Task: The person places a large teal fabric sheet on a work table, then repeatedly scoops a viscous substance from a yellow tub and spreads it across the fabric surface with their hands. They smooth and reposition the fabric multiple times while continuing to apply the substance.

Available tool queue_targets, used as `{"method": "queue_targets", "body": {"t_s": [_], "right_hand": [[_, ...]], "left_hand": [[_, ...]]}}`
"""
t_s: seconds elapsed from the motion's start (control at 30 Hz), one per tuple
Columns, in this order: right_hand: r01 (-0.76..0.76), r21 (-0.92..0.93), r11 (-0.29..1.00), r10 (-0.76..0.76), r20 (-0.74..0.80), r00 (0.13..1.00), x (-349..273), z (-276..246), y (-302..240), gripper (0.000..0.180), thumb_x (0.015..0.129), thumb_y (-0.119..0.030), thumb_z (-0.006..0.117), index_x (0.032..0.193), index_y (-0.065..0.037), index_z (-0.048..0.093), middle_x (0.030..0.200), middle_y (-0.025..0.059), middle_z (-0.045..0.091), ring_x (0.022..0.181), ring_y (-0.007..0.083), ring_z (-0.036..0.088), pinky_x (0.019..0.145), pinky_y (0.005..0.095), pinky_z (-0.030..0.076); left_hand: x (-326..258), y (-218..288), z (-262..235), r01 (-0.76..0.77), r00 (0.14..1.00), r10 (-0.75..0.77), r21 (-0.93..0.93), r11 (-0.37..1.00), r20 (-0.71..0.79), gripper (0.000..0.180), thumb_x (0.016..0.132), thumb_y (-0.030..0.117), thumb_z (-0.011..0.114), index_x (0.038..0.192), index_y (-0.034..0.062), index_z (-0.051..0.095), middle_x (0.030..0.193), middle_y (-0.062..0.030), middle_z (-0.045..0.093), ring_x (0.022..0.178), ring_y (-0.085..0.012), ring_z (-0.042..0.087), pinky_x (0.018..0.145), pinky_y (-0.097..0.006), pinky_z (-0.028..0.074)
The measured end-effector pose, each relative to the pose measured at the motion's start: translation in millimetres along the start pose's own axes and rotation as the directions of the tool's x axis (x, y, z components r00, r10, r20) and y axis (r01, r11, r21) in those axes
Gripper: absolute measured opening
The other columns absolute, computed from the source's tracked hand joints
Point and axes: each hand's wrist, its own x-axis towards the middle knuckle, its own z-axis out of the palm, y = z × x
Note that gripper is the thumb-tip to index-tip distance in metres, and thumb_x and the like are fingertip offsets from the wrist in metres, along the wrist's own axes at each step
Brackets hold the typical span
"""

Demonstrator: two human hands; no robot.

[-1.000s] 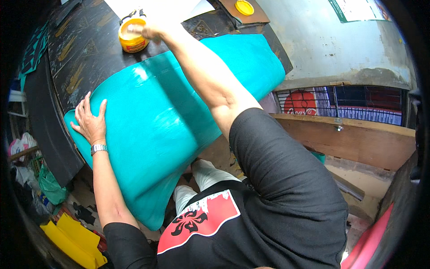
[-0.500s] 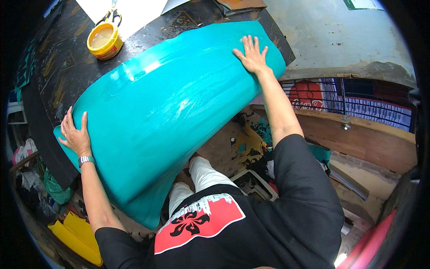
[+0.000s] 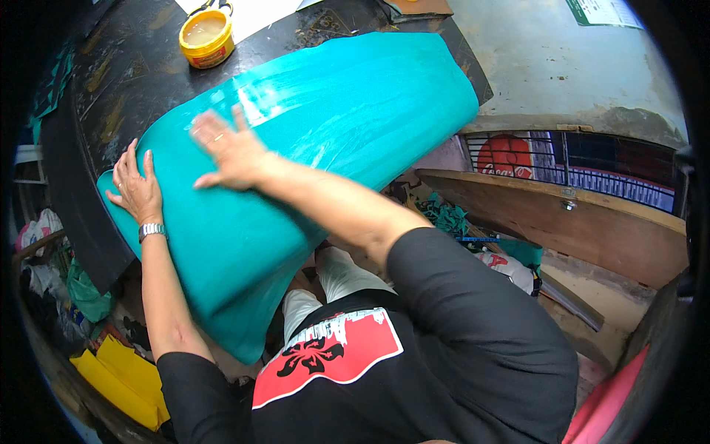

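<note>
A large teal sheet [image 3: 355,111] lies across the dark table, its near part hanging over the edge toward my legs. Glossy streaks run along its far side. My left hand [image 3: 138,186], with a metal watch at the wrist, rests on the sheet's left end with fingers spread. Over the left middle of the sheet is my right hand [image 3: 233,150], fingers apart and slightly blurred. Whether its palm touches the surface I cannot tell. Neither hand grips anything.
On the dark table [image 3: 111,74] stands a yellow tub [image 3: 207,41] of pale paste, with scissor handles behind it. White sheet material [image 3: 262,13] lies beyond. Yellow folded sheets [image 3: 122,377] are at lower left. A wooden board [image 3: 547,211] and scraps [image 3: 444,216] lie at right.
My right hand has swept from the sheet's far right end to its left middle. My left hand stays at the left end. The tub appears further right and higher in view.
</note>
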Motion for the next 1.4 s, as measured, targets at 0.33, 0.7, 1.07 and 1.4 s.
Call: {"method": "queue_targets", "body": {"t_s": [0.33, 0.7, 1.07, 1.4], "right_hand": [[-0.074, 0.315, 0.946, 0.165, -0.274, 0.948, 85, -114, 19, 0.046, 0.091, -0.049, 0.058, 0.13, -0.024, 0.061, 0.127, 0.0121, 0.062, 0.118, 0.028, 0.059, 0.095, 0.0525, 0.046], [-0.606, 0.019, 0.796, 0.605, 0.027, 0.796, 194, -117, 70, 0.098, 0.078, -0.083, 0.046, 0.146, -0.013, 0.045, 0.147, 0.0143, 0.047, 0.135, 0.0304, 0.044, 0.105, 0.0697, 0.025], [-0.522, 0.329, 0.787, 0.257, 0.596, 0.761, 100, -125, 87, 0.067, 0.092, -0.068, 0.04, 0.096, -0.013, 0.078, 0.114, 0.0124, 0.07, 0.116, 0.0298, 0.058, 0.108, 0.0407, 0.036], [-0.699, -0.442, 0.562, 0.728, -0.137, 0.671, -181, -184, 281, 0.085, 0.091, -0.073, 0.033, 0.156, -0.019, 0.019, 0.163, 0.0061, 0.013, 0.151, 0.0283, 0.003, 0.115, 0.0643, -0.003]], "left_hand": [[-1, 9, -12, 0.052, 0.998, -0.051, -0.021, 0.998, 0.033, 0.038, 0.1, 0.035, 0.049, 0.138, 0.0373, 0.049, 0.135, 0.0063, 0.053, 0.133, -0.0169, 0.042, 0.106, -0.071, 0.02], [2, 4, -2, 0.023, 0.999, -0.023, -0.01, 1.0, 0.03, 0.041, 0.101, 0.04, 0.047, 0.141, 0.0393, 0.045, 0.138, 0.0054, 0.052, 0.133, -0.0179, 0.043, 0.104, -0.069, 0.022], [3, -4, 0, 0.015, 0.999, -0.017, 0.047, 0.999, 0.039, 0.039, 0.102, 0.042, 0.044, 0.14, 0.0388, 0.047, 0.139, 0.0032, 0.052, 0.134, -0.0218, 0.042, 0.105, -0.069, 0.02], [4, -11, 4, 0.005, 0.999, -0.009, 0.077, 0.997, 0.041, 0.039, 0.102, 0.042, 0.042, 0.141, 0.0363, 0.047, 0.14, 0.0029, 0.052, 0.134, -0.0238, 0.042, 0.107, -0.068, 0.021]]}}
